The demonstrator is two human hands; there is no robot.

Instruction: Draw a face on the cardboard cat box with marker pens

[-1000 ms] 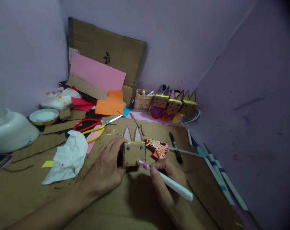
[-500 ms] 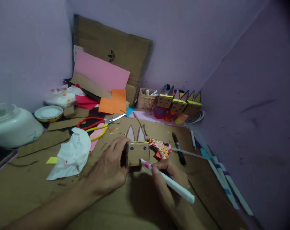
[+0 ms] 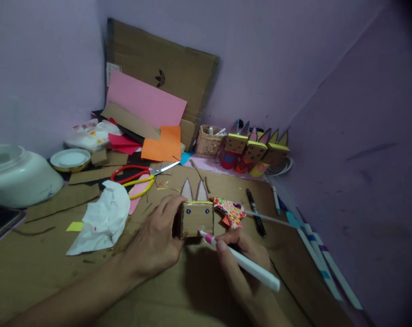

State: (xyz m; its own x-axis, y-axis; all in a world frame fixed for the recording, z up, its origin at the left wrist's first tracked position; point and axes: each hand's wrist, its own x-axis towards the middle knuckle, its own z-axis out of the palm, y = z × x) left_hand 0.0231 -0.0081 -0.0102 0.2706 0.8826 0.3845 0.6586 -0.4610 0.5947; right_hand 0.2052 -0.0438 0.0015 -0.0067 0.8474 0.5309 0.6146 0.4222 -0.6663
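Observation:
My left hand [image 3: 160, 234] is closed round the left side of a small cardboard bunny head [image 3: 197, 220], a box with two pointed ears and two dark blue eyes. In my right hand [image 3: 243, 261] is a white felt-tip marker [image 3: 253, 268] with a pink band, pinched between thumb and fingers. Its tip meets the lower middle of the bunny's face. A patterned paper piece [image 3: 229, 211], mostly red and white, lies just right of the head. Behind my left forearm rests a crumpled white tissue [image 3: 104, 218].
Red-and-yellow-handled scissors [image 3: 138, 177] lie behind the tissue. Three finished-looking bunny figures [image 3: 255, 152] stand at the back beside a woven basket [image 3: 209, 141] of markers. A black marker [image 3: 255, 211] and several white markers [image 3: 328, 263] lie to the right. At left stands a white ceramic pot [image 3: 22, 177].
The marker tip has moved slightly down and left on the bunny's face. My left hand keeps its hold, and the whole view has shifted a little.

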